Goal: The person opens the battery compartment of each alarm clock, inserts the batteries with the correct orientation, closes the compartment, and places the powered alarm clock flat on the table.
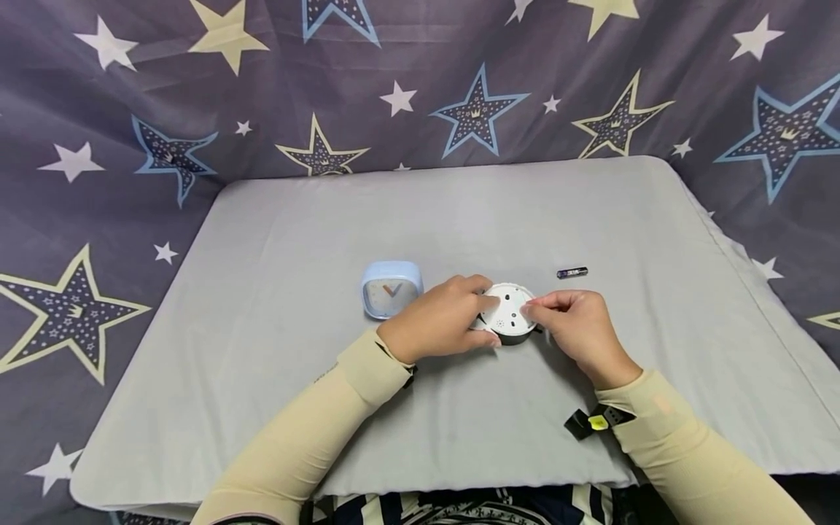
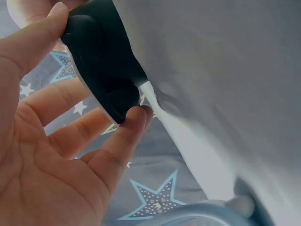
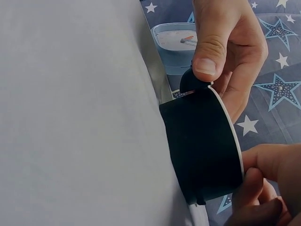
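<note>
A round clock (image 1: pixel 510 308) with dark sides and a white back lies back-up on the table. Small dark knobs and a cluster of tiny holes show on that white back. My left hand (image 1: pixel 441 315) grips its left side, thumb and fingers spread around the rim. At the opposite edge, the thumb and forefinger of my right hand (image 1: pixel 580 332) pinch at the rim of the white back. Whether a small part sits between those fingertips is hidden. From the side, the right wrist view shows the clock's dark body (image 3: pixel 202 141) and rounded ear-like bump (image 3: pixel 193 82).
A light blue square clock (image 1: pixel 391 289) stands just left of my left hand. One dark battery (image 1: pixel 572 273) lies beyond my right hand. Grey cloth (image 1: pixel 295 240) covers the table, and a star-patterned curtain (image 1: pixel 420 58) hangs behind and along both sides.
</note>
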A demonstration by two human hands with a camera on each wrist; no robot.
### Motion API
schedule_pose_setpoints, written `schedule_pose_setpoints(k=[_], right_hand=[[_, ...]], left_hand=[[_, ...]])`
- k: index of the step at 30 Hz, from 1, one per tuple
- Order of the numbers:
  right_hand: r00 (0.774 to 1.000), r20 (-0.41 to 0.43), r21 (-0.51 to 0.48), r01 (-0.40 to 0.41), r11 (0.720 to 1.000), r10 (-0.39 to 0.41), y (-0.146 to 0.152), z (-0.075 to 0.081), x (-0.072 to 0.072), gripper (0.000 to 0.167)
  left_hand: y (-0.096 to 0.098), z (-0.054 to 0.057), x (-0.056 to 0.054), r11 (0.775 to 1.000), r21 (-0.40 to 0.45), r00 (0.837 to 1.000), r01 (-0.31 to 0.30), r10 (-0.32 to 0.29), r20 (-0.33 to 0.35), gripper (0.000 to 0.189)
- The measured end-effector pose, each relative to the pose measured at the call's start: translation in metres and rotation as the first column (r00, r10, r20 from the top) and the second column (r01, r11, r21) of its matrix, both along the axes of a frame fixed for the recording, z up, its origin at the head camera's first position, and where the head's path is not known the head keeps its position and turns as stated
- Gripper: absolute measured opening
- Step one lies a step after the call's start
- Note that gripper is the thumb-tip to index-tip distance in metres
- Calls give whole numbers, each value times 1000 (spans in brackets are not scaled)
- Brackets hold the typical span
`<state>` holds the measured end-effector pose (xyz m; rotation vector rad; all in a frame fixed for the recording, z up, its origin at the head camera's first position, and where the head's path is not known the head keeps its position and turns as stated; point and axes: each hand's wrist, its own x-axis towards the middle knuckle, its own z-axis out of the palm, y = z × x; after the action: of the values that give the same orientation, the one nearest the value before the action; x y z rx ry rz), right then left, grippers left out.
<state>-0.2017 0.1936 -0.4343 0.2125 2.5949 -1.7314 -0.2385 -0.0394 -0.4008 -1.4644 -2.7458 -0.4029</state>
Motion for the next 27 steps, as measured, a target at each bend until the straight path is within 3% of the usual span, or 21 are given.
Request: schedule_pose_setpoints(k=[14,27], right_hand=[[1000,20,6,-1,1000,1,-1,3,-1,25],[998,-64,94,14,996,-8,0,5,-1,19]], left_hand=[[-2,0,0,1000,-2,1000,-2,2,7,41],[0,3,1,1000,-14,999,-25,26,38,46]])
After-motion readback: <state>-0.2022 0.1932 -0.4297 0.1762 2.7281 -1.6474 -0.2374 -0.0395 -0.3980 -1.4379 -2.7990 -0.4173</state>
